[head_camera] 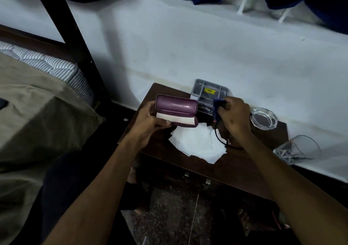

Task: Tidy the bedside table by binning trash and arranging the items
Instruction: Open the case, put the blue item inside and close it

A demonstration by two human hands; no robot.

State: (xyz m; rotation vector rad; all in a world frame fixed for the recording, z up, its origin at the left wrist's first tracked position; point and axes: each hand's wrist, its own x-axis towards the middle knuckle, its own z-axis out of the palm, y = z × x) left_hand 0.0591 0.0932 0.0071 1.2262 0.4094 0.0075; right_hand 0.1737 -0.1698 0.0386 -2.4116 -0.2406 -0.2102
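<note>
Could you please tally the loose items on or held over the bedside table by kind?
Glassware: 2, the ashtray and the tipped drinking glass
Cases and boxes: 2, the purple case and the grey organiser box
Paper tissues: 1 crumpled pile
Cables: 1, the black cable
Total: 6

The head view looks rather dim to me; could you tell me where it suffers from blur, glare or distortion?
Head view: dim overall, the floor under the bedside table nearly black; the white tissue is the brightest patch, its folds washed out; the right hand and the blue item it holds are motion-blurred, while the left hand on the open purple case is sharper; wide-angle bending curves the wall's edge.
</note>
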